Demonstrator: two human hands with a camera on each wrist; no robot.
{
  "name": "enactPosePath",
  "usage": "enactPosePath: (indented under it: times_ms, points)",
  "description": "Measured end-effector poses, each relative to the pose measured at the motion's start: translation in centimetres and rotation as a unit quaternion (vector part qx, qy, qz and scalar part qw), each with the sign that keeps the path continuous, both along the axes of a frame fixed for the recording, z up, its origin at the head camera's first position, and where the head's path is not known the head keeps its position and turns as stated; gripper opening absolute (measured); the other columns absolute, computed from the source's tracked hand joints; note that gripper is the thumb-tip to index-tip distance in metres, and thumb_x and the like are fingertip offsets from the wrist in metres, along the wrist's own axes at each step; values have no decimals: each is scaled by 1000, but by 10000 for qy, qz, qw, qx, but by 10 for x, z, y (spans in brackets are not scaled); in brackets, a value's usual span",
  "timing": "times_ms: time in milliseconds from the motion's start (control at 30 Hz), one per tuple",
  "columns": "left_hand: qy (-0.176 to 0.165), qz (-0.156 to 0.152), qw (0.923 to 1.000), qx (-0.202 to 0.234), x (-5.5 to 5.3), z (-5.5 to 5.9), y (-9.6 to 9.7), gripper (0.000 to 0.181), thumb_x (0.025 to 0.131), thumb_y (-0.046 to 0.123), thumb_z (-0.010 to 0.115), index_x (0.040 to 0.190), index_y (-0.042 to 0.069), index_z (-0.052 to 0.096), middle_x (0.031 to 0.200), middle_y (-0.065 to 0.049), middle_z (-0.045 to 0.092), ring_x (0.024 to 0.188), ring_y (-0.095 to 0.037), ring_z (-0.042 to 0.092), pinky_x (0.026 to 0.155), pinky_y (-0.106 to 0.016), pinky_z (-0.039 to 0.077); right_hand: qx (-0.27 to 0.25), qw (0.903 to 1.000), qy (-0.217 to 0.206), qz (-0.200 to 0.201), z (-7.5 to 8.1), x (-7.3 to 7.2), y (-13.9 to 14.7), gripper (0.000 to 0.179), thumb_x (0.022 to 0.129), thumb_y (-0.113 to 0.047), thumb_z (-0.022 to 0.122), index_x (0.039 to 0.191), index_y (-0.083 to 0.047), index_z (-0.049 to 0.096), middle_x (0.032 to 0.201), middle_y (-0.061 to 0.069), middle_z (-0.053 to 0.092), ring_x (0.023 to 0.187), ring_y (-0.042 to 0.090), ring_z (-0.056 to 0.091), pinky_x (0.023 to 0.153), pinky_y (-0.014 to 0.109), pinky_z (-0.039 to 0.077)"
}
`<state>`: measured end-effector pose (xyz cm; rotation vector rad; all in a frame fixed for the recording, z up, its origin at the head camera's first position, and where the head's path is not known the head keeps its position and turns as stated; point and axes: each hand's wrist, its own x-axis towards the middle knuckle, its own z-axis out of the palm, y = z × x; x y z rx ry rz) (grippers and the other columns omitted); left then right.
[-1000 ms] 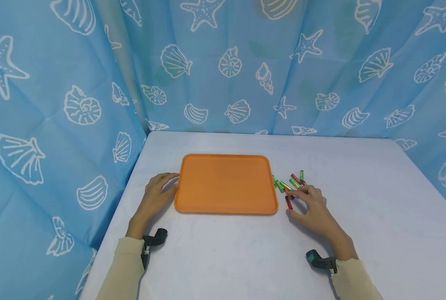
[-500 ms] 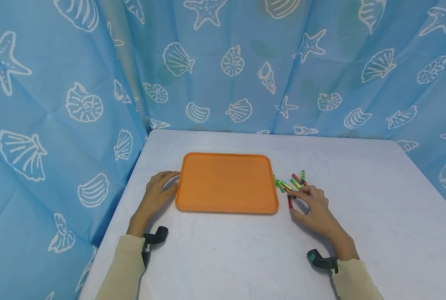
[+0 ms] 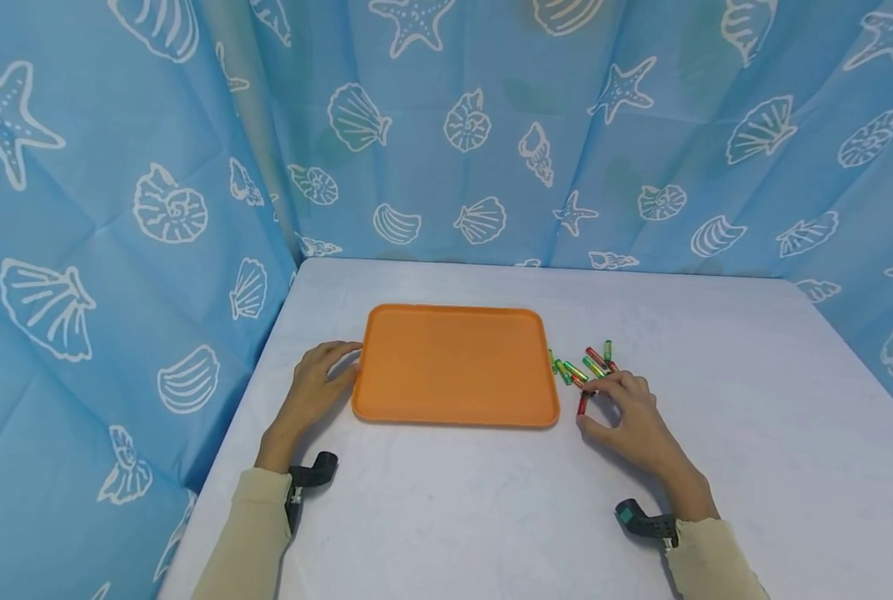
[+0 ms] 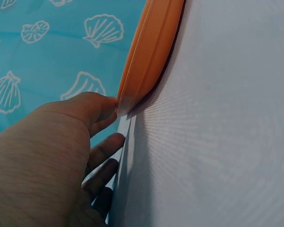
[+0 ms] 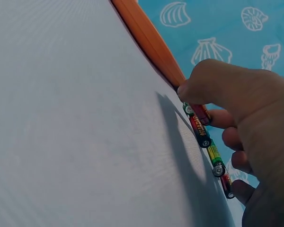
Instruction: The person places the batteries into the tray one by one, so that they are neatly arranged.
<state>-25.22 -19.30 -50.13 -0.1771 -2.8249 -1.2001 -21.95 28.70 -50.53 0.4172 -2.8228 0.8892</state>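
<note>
My left hand rests against the left side of an orange tray, its fingertips right at the rim. The left wrist view shows the thumb against the tray's side wall, with the other fingers loose behind it. My right hand is right of the tray and pinches a red battery between thumb and index finger, end to end. In the right wrist view that red battery is partly hidden by the thumb. Several green and red batteries lie loose just beyond the right fingertips.
A white cloth covers the table. A blue curtain with white shells and starfish hangs behind it and along the left side. A small black camera is strapped to each wrist, such as the right wrist camera.
The red battery by my right hand has tilted and is now pinched between thumb and index finger. My left hand stays at the tray's edge. The view has shifted slightly.
</note>
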Motion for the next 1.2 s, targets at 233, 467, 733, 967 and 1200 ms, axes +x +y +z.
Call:
enactPosePath:
  times_ms: [233,467,733,967,1200]
  points:
    - [57,-31,10000,6,-1,-1,-2,45,102,34,56,143,16,56,148,-17,44,142,-40,28,113,-66,18,-242,9996,-166,-33,3,0,-2,44,84,-16,80,121,-9,57,82,2,48,81,18,46,69,33,41]
    - [21,-22,10000,48,-1,-2,-5,45,103,35,56,143,16,55,149,-18,43,142,-40,28,114,-65,18,-468,9980,-426,86,4,0,-7,44,86,-19,79,122,-9,56,65,-5,47,57,10,44,53,25,36]
    - [24,-18,10000,68,-2,0,-2,45,103,35,55,143,16,56,148,-17,44,142,-39,28,114,-65,18,-511,9984,-174,143,10,0,-12,44,86,-20,80,121,-8,57,62,-6,46,54,7,42,53,25,37]
    - [98,-35,9999,99,-3,-1,-2,43,102,34,57,141,16,58,147,-17,46,141,-38,31,114,-63,18,-532,9983,-83,202,16,-4,-24,45,87,-23,79,123,-9,58,63,-6,47,53,8,42,54,26,38]
    - [-5,14,10000,95,-3,-3,-5,44,103,33,55,143,18,56,148,-16,44,142,-38,29,113,-65,20,-686,9963,-151,485,23,-10,-38,44,87,-22,79,123,-8,58,60,-6,47,51,10,42,52,26,38]
